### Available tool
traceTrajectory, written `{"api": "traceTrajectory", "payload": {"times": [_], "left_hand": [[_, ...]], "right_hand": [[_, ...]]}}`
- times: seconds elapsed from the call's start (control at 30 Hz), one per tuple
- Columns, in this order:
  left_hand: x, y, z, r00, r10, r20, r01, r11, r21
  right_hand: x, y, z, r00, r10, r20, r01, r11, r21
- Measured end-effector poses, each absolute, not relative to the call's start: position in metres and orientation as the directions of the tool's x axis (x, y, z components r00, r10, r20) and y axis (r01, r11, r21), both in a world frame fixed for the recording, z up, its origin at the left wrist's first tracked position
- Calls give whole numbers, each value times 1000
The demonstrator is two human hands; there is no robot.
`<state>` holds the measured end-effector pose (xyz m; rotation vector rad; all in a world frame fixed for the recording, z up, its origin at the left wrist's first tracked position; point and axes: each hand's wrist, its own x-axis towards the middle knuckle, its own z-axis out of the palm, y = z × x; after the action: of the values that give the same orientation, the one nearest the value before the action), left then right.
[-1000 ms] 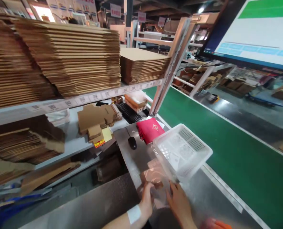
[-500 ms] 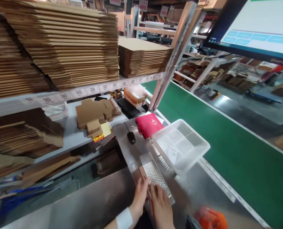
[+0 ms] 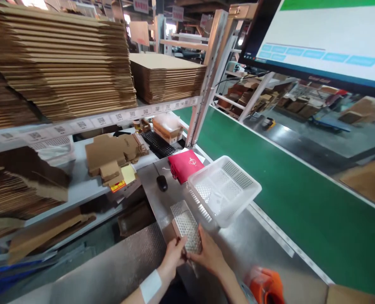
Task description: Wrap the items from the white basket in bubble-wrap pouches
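A: Held in the grip?

B: A small bubble-wrapped packet [image 3: 186, 226], lying flat on the steel worktop [image 3: 257, 249] close to the body. Left hand [image 3: 174, 256] curled around its near left corner, right hand [image 3: 210, 254] pressed against its near right edge, fingers closed onto the wrap. Pinned from both sides, probably to keep the loose wrap from springing open.

A: And just beyond?

B: An empty white perforated basket [image 3: 224, 190], just beside the packet's far end, tilted with one edge raised. Near it, a red pouch [image 3: 185, 165] and a black mouse [image 3: 161, 183], both lying within arm's reach.

A: Further out?

B: To the right, a green conveyor belt [image 3: 288, 185] running alongside the worktop. To the left, shelves stacked with flat cardboard blanks [image 3: 63, 67], a keyboard [image 3: 158, 143] tucked underneath. Upper right, a large lit screen [image 3: 323, 38]. At the bottom edge, an orange tape dispenser [image 3: 265, 285], close to the right forearm.
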<state>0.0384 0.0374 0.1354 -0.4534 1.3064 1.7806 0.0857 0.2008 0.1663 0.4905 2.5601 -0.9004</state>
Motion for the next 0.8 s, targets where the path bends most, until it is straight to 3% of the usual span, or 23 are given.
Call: {"api": "traceTrajectory", "payload": {"times": [0.1,0.4,0.53,0.8], "left_hand": [[37,38,141,-552,446,-705,-806,-68,588],[36,39,142,-575,395,-717,-791,-44,610],[40,42,129,-572,433,-697,-798,-94,596],[50,21,86,-479,568,-670,-874,-238,423]], "right_hand": [[86,205,164,-859,122,-497,445,659,-607],[94,214,145,-931,135,-340,360,498,-789],[98,213,135,-920,226,-320,391,580,-715],[98,191,160,-927,183,-327,319,843,-432]]}}
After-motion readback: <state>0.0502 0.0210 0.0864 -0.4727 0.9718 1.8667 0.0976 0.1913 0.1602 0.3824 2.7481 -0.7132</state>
